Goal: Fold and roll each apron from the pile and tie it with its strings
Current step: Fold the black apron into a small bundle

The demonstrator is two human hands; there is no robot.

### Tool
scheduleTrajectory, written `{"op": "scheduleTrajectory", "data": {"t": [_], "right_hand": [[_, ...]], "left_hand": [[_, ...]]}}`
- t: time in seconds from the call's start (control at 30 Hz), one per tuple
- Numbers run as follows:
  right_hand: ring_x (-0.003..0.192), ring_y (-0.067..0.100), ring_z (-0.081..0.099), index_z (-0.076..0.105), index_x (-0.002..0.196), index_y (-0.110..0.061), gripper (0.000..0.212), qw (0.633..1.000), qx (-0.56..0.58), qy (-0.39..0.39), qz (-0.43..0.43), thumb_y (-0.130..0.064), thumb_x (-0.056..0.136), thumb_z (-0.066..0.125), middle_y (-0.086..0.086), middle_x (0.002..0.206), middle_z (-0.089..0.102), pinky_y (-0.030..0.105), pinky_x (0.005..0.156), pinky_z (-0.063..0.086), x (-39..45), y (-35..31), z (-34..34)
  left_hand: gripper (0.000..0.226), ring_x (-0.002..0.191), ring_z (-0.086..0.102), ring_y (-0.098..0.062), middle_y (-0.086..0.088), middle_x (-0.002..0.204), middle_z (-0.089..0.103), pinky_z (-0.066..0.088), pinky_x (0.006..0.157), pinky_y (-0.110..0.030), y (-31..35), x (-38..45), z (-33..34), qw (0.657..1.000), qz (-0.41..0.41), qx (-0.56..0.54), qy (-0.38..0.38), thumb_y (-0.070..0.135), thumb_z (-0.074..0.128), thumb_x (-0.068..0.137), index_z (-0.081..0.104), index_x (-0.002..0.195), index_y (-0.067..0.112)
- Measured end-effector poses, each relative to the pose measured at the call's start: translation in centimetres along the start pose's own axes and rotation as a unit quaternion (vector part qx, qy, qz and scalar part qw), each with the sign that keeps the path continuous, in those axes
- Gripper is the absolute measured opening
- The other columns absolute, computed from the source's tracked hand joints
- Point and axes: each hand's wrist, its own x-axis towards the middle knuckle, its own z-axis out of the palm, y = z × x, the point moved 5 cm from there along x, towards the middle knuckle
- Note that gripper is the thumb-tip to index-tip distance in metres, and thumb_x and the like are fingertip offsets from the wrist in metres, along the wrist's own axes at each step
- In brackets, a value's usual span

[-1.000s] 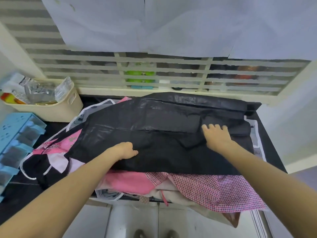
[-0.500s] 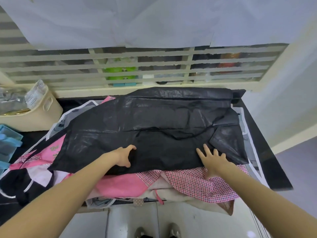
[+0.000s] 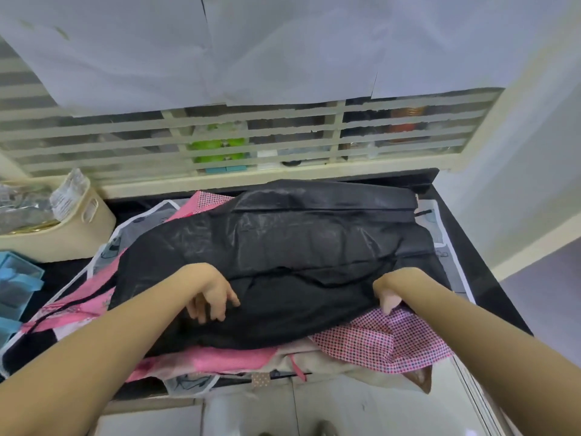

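A single wide-angle head-mounted camera looks forward and steeply down from above the counter. It sits close over both forearms, faces the slatted window at the back, and takes in the floor at the lower edge.

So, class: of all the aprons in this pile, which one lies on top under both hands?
The glossy black apron. It is spread over the pink, checked and grey ones; the left hand and right hand hold its near edge.
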Motion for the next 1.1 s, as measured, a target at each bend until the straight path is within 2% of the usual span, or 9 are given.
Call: {"op": "scheduleTrajectory", "data": {"t": [0.07, 0.17, 0.37, 0.53, 0.63, 0.7, 0.8, 0.93, 1.1], "right_hand": [[0.125, 0.027, 0.045, 0.048, 0.136, -0.014, 0.071, 0.996, 0.067, -0.065, -0.010, -0.057, 0.081, 0.061, 0.003, 0.140, 0.044, 0.035, 0.099, 0.037, -0.2, 0.3, 0.9], [0.130, 0.028, 0.039, 0.046, 0.138, -0.014, 0.070, 0.991, 0.132, -0.001, -0.021, -0.056, 0.083, 0.059, 0.005, 0.143, 0.041, 0.038, 0.104, 0.036, -0.1, 1.2, 1.4], [0.122, 0.033, 0.045, 0.051, 0.125, -0.003, 0.036, 0.976, 0.091, 0.195, -0.029, -0.022, 0.094, 0.049, 0.017, 0.130, 0.049, 0.038, 0.096, 0.041, 0.5, 3.6, 2.7], [0.145, 0.032, -0.005, 0.017, 0.149, -0.018, 0.072, 0.950, -0.043, 0.299, -0.072, -0.029, 0.090, 0.056, 0.010, 0.159, -0.005, 0.054, 0.115, 0.005, 1.2, 5.4, 6.7], [0.144, 0.035, -0.011, -0.006, 0.151, -0.020, 0.085, 0.937, -0.042, 0.344, -0.041, -0.031, 0.092, 0.055, 0.010, 0.156, -0.019, 0.057, 0.113, 0.001, 0.5, 7.9, 9.4], [0.144, 0.038, 0.006, -0.003, 0.151, -0.016, 0.086, 0.924, -0.014, 0.381, 0.014, -0.032, 0.091, 0.057, 0.014, 0.158, -0.007, 0.057, 0.112, 0.015, 0.7, 9.5, 10.7], [0.123, 0.033, 0.049, 0.029, 0.147, -0.009, 0.077, 0.897, 0.107, 0.415, 0.107, -0.033, 0.084, 0.067, 0.015, 0.148, 0.035, 0.044, 0.093, 0.047, 0.3, 12.7, 10.8], [0.093, 0.022, 0.062, 0.052, 0.116, -0.009, 0.028, 0.878, 0.235, 0.412, 0.067, -0.029, 0.097, 0.049, 0.008, 0.114, 0.059, 0.028, 0.078, 0.052, 0.0, 15.9, 8.6], [0.076, 0.016, 0.061, 0.052, 0.080, -0.016, 0.048, 0.904, 0.202, 0.378, 0.006, -0.060, 0.091, 0.039, 0.000, 0.077, 0.056, 0.028, 0.072, 0.052, -1.1, 14.8, 7.1]], "left_hand": [[0.045, 0.114, 0.055, -0.026, -0.008, 0.133, 0.051, 0.045, 0.089, -0.030, 1.4, 0.7, -2.1, 0.983, 0.006, 0.096, 0.159, 0.014, 0.046, 0.095, 0.042, 0.139, 0.015], [0.033, 0.114, 0.052, -0.024, -0.008, 0.128, 0.053, 0.043, 0.094, -0.032, 6.1, 0.5, -4.2, 0.936, 0.107, 0.041, 0.332, 0.015, 0.046, 0.094, 0.054, 0.126, 0.012], [0.046, 0.119, 0.048, -0.025, -0.007, 0.134, 0.049, 0.039, 0.097, -0.033, 19.7, 0.3, -1.9, 0.924, 0.259, 0.126, 0.251, 0.035, 0.052, 0.094, 0.045, 0.135, 0.016], [0.056, 0.122, 0.039, -0.031, -0.010, 0.140, 0.038, 0.039, 0.099, -0.041, 27.9, 1.6, 0.7, 0.900, 0.253, 0.232, 0.269, 0.045, 0.053, 0.091, 0.041, 0.138, 0.016], [0.068, 0.127, 0.033, -0.036, -0.015, 0.146, 0.029, 0.038, 0.098, -0.046, 32.2, 2.1, 1.2, 0.868, 0.207, 0.308, 0.331, 0.052, 0.050, 0.090, 0.035, 0.141, 0.010], [0.069, 0.125, 0.034, -0.036, -0.015, 0.142, 0.031, 0.042, 0.094, -0.044, 33.9, 2.7, 1.3, 0.865, 0.172, 0.316, 0.349, 0.052, 0.050, 0.090, 0.033, 0.141, 0.007], [0.057, 0.120, 0.037, -0.037, -0.015, 0.134, 0.035, 0.045, 0.088, -0.040, 35.1, 3.8, 1.5, 0.884, 0.127, 0.299, 0.336, 0.040, 0.048, 0.095, 0.036, 0.139, 0.006], [0.037, 0.113, 0.047, -0.034, -0.016, 0.125, 0.048, 0.044, 0.092, -0.039, 34.5, 3.8, 0.7, 0.908, 0.135, 0.213, 0.334, 0.025, 0.039, 0.099, 0.052, 0.127, 0.005], [0.029, 0.100, 0.058, -0.028, -0.010, 0.104, 0.064, 0.044, 0.081, -0.033, 33.1, 2.2, -2.1, 0.936, 0.161, 0.053, 0.307, 0.023, 0.044, 0.096, 0.065, 0.104, 0.005]]}}
